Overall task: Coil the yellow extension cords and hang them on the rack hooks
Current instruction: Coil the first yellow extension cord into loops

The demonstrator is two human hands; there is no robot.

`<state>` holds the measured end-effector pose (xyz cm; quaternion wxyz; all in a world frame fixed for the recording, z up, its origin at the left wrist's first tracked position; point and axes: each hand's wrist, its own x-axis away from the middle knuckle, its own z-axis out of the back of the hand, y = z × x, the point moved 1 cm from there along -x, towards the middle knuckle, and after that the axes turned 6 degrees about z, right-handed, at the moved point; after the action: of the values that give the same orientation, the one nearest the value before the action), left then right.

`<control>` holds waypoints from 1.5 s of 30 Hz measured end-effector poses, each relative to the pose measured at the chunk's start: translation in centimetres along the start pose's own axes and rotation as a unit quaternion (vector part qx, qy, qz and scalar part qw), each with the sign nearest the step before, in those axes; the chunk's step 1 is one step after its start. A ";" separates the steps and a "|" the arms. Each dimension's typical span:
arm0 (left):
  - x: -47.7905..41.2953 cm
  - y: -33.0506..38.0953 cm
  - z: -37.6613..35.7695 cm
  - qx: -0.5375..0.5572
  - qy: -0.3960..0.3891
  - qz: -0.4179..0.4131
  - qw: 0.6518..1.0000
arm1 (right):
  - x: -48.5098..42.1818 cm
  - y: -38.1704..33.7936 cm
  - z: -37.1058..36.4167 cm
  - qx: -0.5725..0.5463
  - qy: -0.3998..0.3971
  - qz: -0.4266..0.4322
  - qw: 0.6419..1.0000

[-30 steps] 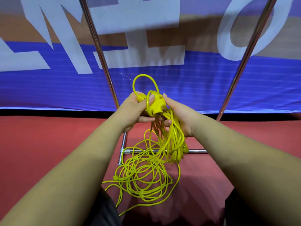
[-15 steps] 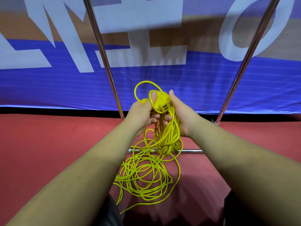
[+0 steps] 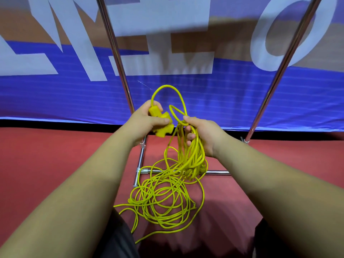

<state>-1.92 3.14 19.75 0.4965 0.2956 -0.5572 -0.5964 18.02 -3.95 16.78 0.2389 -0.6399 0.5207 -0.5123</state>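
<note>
A yellow extension cord (image 3: 163, 200) lies in a loose tangle on the red floor and runs up to both hands. My left hand (image 3: 147, 120) grips the cord's yellow multi-outlet socket end (image 3: 161, 125). My right hand (image 3: 201, 135) holds a bundle of several coiled loops (image 3: 191, 155) that hang below it, with one small loop pinched at the top. An arc of cord (image 3: 167, 90) joins the socket end to the bundle. The chrome rack (image 3: 119, 58) stands just behind; its hooks are out of view.
The rack's two slanted uprights (image 3: 290, 53) rise left and right of my hands, and its low crossbar (image 3: 216, 172) and foot tube (image 3: 139, 164) lie on the floor under the cord. A blue banner with large white letters (image 3: 223, 94) hangs behind.
My hands have drawn apart: the left pulled the socket end leftward out of the bundle, and the arc of cord between them has grown taller. The right keeps the coiled loops.
</note>
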 end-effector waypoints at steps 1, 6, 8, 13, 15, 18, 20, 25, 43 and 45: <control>0.1 -0.2 0.6 -0.029 -0.004 0.019 0.999 | 0.0 0.0 0.1 0.026 0.014 0.018 0.999; 0.4 -0.4 2.3 -0.180 0.023 0.072 0.981 | -0.5 -0.4 1.1 0.121 0.045 0.090 0.987; 0.2 -0.4 2.8 -0.270 0.063 0.034 0.960 | -0.7 -0.9 1.6 0.126 0.057 0.100 0.985; -0.5 0.3 3.5 -0.564 0.107 -0.131 0.809 | -0.8 -1.5 2.0 0.122 0.052 0.096 0.987; -0.5 1.2 2.7 -0.612 0.091 -0.198 0.760 | -0.8 -1.4 1.8 0.118 0.047 0.097 0.987; 0.0 2.3 1.1 -0.648 0.075 -0.327 0.684 | -0.6 -1.4 1.4 0.113 0.035 0.096 0.988; 0.6 2.8 -0.1 -0.659 0.043 -0.377 0.649 | -0.5 -1.4 1.2 0.113 0.035 0.093 0.989; 1.8 3.5 -2.7 -0.650 -0.022 -0.451 0.612 | -0.4 -1.8 1.1 0.080 0.008 0.062 0.995; 0.2 1.1 -0.9 -0.537 -0.065 -0.251 0.803 | 2.3 -1.5 -0.5 0.196 -0.183 -0.045 0.962; 0.8 1.2 -0.9 -0.530 -0.109 -0.208 0.815 | 2.5 -1.6 -0.6 0.215 -0.205 -0.033 0.954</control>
<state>-1.01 2.22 20.89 0.3765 0.0288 -0.1302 -0.9168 17.98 -5.56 19.40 0.4553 -0.6819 0.3162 -0.4772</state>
